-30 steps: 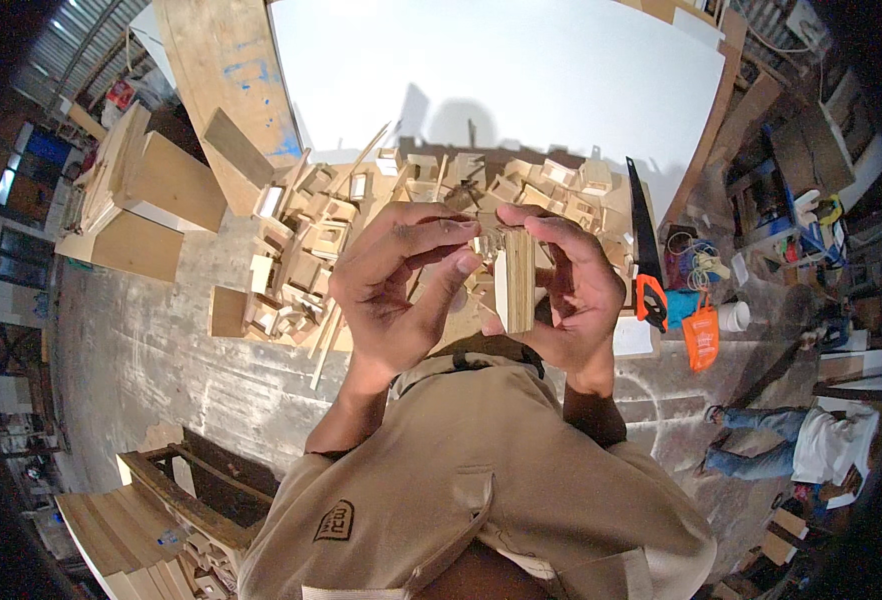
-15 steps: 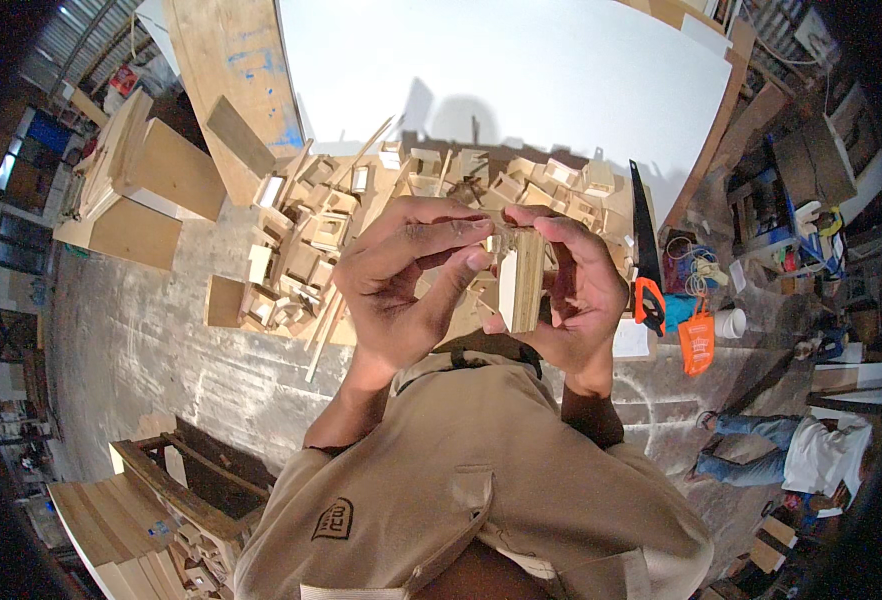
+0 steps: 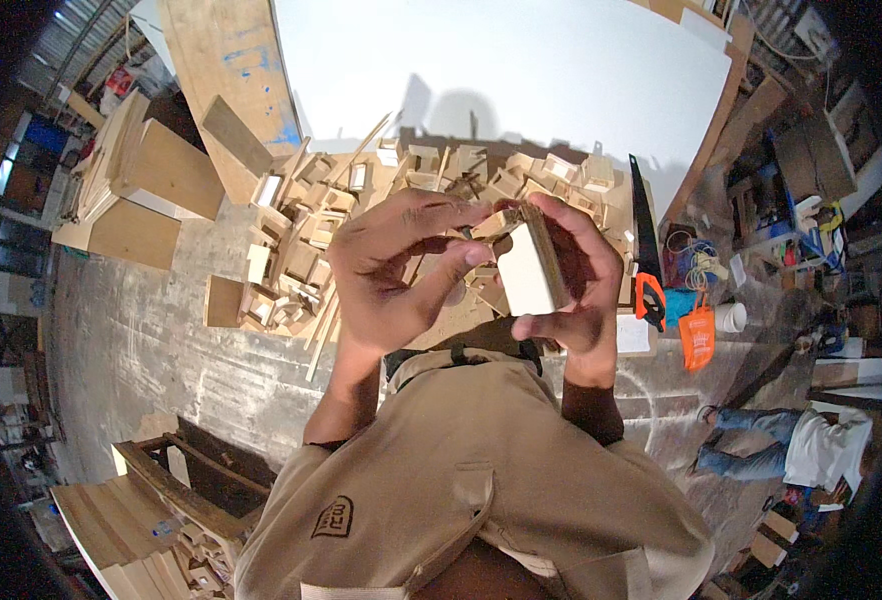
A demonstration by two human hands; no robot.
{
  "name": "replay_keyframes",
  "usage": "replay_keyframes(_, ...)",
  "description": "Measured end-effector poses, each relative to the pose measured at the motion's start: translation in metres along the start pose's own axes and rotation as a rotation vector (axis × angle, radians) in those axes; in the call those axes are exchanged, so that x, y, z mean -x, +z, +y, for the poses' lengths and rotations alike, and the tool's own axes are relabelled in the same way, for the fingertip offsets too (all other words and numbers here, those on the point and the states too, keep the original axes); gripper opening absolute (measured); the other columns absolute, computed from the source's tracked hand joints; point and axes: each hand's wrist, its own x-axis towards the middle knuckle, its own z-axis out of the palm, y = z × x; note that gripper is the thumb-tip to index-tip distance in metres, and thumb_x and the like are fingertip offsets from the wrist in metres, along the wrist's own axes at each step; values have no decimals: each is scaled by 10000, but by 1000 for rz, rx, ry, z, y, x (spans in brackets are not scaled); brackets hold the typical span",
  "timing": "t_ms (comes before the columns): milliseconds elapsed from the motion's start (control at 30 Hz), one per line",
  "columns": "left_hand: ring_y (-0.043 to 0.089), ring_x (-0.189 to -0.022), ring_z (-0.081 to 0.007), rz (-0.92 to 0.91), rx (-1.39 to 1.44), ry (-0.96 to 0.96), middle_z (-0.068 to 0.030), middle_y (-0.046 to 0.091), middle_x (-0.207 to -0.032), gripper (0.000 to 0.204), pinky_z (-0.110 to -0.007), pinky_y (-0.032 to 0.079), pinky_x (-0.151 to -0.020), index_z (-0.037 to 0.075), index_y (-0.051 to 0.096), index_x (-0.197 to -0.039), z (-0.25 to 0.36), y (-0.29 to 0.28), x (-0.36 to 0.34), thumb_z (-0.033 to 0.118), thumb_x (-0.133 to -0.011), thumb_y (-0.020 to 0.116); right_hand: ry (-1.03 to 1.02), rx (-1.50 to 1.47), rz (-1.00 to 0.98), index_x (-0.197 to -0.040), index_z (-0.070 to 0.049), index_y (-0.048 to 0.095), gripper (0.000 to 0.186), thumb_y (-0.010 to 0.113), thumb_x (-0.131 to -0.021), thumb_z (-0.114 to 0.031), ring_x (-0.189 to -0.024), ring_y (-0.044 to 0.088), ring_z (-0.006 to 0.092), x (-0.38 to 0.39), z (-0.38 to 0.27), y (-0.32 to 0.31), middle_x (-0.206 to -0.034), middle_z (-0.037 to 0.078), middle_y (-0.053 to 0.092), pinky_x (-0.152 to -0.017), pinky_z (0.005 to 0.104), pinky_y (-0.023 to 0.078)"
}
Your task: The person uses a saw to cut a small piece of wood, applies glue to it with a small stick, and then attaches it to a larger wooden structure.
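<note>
A: what's in the hands rn?

B: right hand (image 3: 571, 290) is wrapped round a small white-faced wood block (image 3: 529, 268), thumb under, fingers over the top edge. Held up at chest height, above the scrap pile (image 3: 361, 230).

A: and the left?

B: left hand (image 3: 401, 270) is curled w/ fingertips touching the block's left side, pinching a smaller wood bit there, can't make it out tbh. Handsaw (image 3: 646, 250) lies just to the right, on the floor.

Both hands raised close together at chest height: left hand (image 3: 396, 270) fingers curled inward, right hand (image 3: 576, 285) in a closed grip, forearms bent upward.
</note>
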Motion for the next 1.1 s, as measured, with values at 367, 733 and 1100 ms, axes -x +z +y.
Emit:
replay_keyframes(367, 616, -817, -146, -238, 175, -49, -150, 655, -1099, 535, -251, 578, -693, -9, 642, -1195, -11, -12, -16, -18, -684, 802, 229, -645, -89, -1329, 39, 484, 781, 794, -736, -363, -1144, 582, 371, 3, 20, -16, -1348, 217, 515, -819, 503, 582)
replay_keyframes(733, 625, -757, -113, -201, 113, -30, -139, 670, -1007, 394, -207, 531, -608, -6, 691, -1109, -20, -9, -14, -6, -727, 788, 361, -795, -49, -1305, 19, 483, 674, 689, -842, -427, -1082, 621, 370, 7, 35, -27, -1244, 197, 589, -827, 504, 586)
replay_keyframes(1100, 636, -686, -92, -157, 69, -48, -127, 683, -940, 367, -188, 496, -557, -27, 691, -1071, -20, -7, -13, 18, -723, 798, 415, -798, 32, -1317, 5, 460, 703, 698, -835, -447, -1048, 639, 341, 7, 39, -26, -1217, 178, 606, -833, 499, 588)
